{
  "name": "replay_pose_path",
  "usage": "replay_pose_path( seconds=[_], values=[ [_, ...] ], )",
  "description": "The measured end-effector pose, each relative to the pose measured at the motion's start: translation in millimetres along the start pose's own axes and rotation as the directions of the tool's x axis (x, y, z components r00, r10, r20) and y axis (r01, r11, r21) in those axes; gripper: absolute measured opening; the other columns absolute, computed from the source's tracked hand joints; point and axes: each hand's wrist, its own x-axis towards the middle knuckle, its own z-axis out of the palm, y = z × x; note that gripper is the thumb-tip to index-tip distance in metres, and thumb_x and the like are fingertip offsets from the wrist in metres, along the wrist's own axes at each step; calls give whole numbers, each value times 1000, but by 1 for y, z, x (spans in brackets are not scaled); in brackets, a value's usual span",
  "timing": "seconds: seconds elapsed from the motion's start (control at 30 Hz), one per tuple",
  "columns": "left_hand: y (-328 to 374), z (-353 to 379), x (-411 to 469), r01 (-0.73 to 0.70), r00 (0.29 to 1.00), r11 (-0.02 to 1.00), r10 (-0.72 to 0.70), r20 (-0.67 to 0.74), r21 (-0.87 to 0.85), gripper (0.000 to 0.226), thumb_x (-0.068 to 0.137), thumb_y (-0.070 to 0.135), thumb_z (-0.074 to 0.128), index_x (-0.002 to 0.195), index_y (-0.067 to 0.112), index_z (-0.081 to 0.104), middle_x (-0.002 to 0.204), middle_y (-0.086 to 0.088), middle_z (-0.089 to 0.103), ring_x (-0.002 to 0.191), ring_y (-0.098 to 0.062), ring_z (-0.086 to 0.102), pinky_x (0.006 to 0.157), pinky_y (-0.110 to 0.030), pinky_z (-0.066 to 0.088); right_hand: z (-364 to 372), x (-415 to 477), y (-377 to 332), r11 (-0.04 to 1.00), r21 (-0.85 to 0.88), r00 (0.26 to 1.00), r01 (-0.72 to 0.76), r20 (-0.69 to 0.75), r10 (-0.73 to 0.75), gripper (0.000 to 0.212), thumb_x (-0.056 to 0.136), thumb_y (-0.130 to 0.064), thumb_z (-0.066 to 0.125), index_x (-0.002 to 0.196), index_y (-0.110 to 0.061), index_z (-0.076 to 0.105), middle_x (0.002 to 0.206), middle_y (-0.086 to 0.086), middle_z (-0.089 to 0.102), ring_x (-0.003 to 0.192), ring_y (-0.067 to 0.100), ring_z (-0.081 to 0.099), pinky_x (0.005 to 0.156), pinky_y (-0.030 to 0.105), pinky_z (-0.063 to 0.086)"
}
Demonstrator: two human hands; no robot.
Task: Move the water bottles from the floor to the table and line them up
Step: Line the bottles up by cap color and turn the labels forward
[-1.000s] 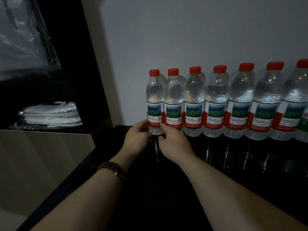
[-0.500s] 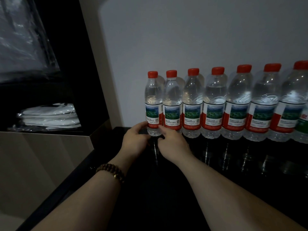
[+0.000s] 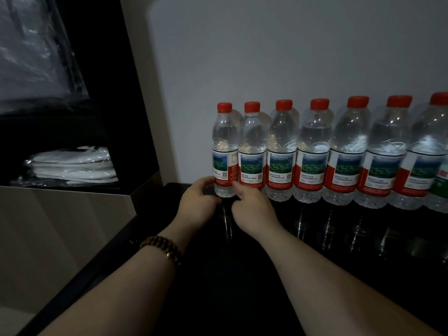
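Several clear water bottles with red caps and red-and-white labels stand upright in a row against the wall, on the glossy black table. The leftmost bottle touches its neighbour. My left hand curls round its lower left side, thumb on the label's edge. My right hand pinches its lower right side with the fingertips. The bottle's base stands on the table. A bead bracelet sits on my left wrist.
The grey wall runs right behind the row. Left of the table, a dark shelf niche holds folded white items in plastic, with a plastic-wrapped bundle above. A beige cabinet front lies below the niche.
The leftmost bottle has turned about its axis between my hands, so its label picture now faces more to the left. Both hands stay at its base.
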Motion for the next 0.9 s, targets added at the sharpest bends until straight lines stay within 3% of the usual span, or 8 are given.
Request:
replay_pose_path(
  seconds=[0.13,0.27,0.4,0.53,0.6,0.7,0.9],
  values=[
    [-5,-1,3,27,999,999,-28,-33,-17,56,72,-9,68,120,19,68,102,14,72,96,-2,69,72,-14,53,-1,-2,-2,999,-40,1000,7,17,-6,90,70,-23,41,155,-49,25,154,-6,47,138,28,48,107,37,44],
    [0,-1,3,2,999,999,-4,41,43,66,73,-10,67,130,23,63,99,27,64,92,13,59,69,-3,45,-2,-4,-4,998,-63,999,13,39,-10,89,73,-22,44,153,-52,23,156,-7,46,138,27,48,107,40,46],
    [-4,-1,1,5,999,1000,-4,-45,31,61,73,-8,66,125,24,67,101,23,67,87,9,64,63,-4,49,-1,-2,0,1000,-18,1000,0,3,0,86,75,-18,44,155,-46,27,153,-8,49,138,25,48,107,38,44],
    [-6,-2,2,12,1000,1000,-12,-20,-11,65,71,-13,62,125,22,69,110,11,73,105,-9,69,91,-30,58,-1,-1,-1,997,-71,1000,8,27,-6,86,78,-21,45,155,-48,20,156,-4,45,139,29,46,103,38,44],
    [-6,-2,5,9,1000,1000,-9,6,-15,69,71,-15,61,132,19,66,120,6,71,112,-13,66,95,-32,56,0,0,-1,998,-65,1000,7,29,-5,85,79,-20,45,155,-49,21,158,-7,42,141,27,44,109,40,43],
    [-5,-1,4,0,999,1000,0,35,13,69,74,-12,64,135,21,63,116,13,68,109,-6,64,81,-16,53,-1,0,0,999,-33,1000,-5,15,6,82,81,-17,46,155,-45,26,158,-8,43,143,25,43,112,42,42],
    [-3,-2,2,15,999,996,-18,-32,-86,56,76,-11,65,117,27,69,99,21,72,87,6,69,78,-21,57,-1,0,-1,995,-95,1000,6,30,-3,82,83,-23,46,157,-46,20,158,-3,43,139,31,46,107,40,44]
  ],
)
